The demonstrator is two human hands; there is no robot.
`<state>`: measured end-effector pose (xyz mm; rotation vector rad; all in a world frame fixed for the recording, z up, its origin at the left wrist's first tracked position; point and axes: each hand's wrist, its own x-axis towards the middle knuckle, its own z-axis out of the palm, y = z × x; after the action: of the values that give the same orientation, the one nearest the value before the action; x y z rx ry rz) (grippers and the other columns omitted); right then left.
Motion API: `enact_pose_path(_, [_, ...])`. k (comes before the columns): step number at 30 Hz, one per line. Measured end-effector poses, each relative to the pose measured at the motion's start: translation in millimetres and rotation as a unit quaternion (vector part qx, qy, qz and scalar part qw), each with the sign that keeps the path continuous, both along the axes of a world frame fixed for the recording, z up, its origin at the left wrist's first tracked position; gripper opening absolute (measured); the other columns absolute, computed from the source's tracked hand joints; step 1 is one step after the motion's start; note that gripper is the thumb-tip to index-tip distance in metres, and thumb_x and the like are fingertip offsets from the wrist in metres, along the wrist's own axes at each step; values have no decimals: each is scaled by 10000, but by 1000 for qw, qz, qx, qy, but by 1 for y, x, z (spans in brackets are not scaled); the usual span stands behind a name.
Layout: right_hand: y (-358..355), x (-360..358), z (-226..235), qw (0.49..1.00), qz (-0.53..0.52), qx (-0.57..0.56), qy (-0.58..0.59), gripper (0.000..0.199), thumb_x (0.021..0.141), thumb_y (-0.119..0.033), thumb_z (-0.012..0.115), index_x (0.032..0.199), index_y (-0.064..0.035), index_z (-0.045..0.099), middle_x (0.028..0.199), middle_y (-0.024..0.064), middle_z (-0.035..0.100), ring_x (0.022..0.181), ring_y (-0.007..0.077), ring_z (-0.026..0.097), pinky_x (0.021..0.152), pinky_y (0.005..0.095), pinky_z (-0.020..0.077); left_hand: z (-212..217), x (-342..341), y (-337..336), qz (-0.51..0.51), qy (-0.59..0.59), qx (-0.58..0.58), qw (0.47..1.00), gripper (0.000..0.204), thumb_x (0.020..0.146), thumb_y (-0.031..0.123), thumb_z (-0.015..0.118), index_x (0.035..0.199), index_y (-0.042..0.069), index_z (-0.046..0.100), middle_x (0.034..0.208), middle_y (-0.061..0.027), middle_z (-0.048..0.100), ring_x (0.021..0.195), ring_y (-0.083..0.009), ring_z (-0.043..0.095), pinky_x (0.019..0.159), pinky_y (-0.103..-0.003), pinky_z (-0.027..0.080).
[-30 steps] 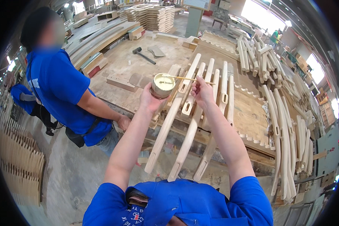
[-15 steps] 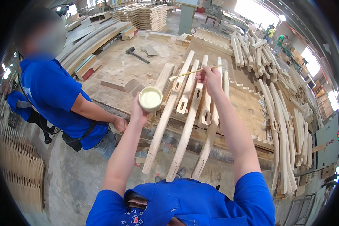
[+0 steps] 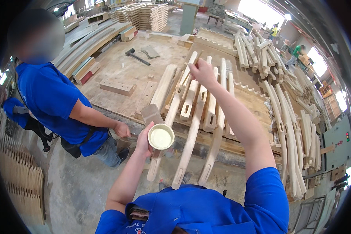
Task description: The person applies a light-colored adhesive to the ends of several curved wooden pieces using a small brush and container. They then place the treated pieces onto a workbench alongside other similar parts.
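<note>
My left hand (image 3: 145, 141) is closed around a small round cup (image 3: 161, 136) of pale yellow liquid, held over the near ends of the wooden pieces. A flat brownish flap (image 3: 152, 114) juts out beyond the cup; I cannot tell if it is joined to it. My right hand (image 3: 202, 72) grips a thin stick, mostly hidden by the fingers. The stick slants down toward the slot in the leftmost long wooden piece (image 3: 175, 104). Several slotted, rounded pieces, among them a middle one (image 3: 192, 134), lie side by side, their near ends overhanging the bench.
A mallet (image 3: 137, 57) and a drilled wooden block (image 3: 117, 87) lie on the bench (image 3: 105, 100). At my left stands a co-worker in a blue shirt (image 3: 46, 91). Heaped wooden pieces (image 3: 257, 54) and long curved pieces (image 3: 286, 132) are on the right.
My right hand has moved left and slightly up, turning the stick from nearly level to pointing steeply down. My left hand has brought the cup down toward me.
</note>
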<state>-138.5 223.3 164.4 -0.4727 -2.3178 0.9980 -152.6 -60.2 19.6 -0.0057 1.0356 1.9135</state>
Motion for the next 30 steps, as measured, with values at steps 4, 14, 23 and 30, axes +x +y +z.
enact_pose_path(4, [1, -11, -8, 988, 33, 130, -70, 292, 891, -239, 512, 828, 41, 563, 702, 166, 638, 589, 234, 657, 620, 363, 524, -1, 4, 9, -29, -13, 10, 999, 399, 943, 355, 483, 1090, -4, 574, 1012, -92, 650, 894, -180, 651, 777, -317, 534])
enact_pose_path(14, [-3, -15, 6, 988, 68, 68, -122, 303, 907, -258, 490, 884, 26, 596, 676, 146, 648, 634, 227, 666, 652, 360, 518, 1, 7, 10, -7, 22, 12, 1000, 393, 943, 343, 484, 1089, -11, 572, 1013, -102, 642, 908, -187, 640, 806, -319, 516])
enact_pose_path(23, [-4, -17, 5, 985, 79, 90, -125, 317, 912, -254, 471, 883, 37, 594, 679, 137, 653, 625, 211, 659, 680, 337, 520, 7, 12, 8, 4, 19, -17, 1000, 394, 936, 346, 494, 1074, -11, 584, 1012, -102, 646, 903, -183, 643, 799, -316, 518])
enact_pose_path(30, [-9, -20, 6, 976, 133, -16, -174, 327, 923, -266, 479, 881, 40, 587, 667, 138, 643, 602, 207, 657, 665, 348, 518, 0, 10, 8, 16, 25, -6, 1000, 373, 941, 330, 495, 1050, -13, 591, 988, -92, 651, 881, -165, 642, 782, -296, 512])
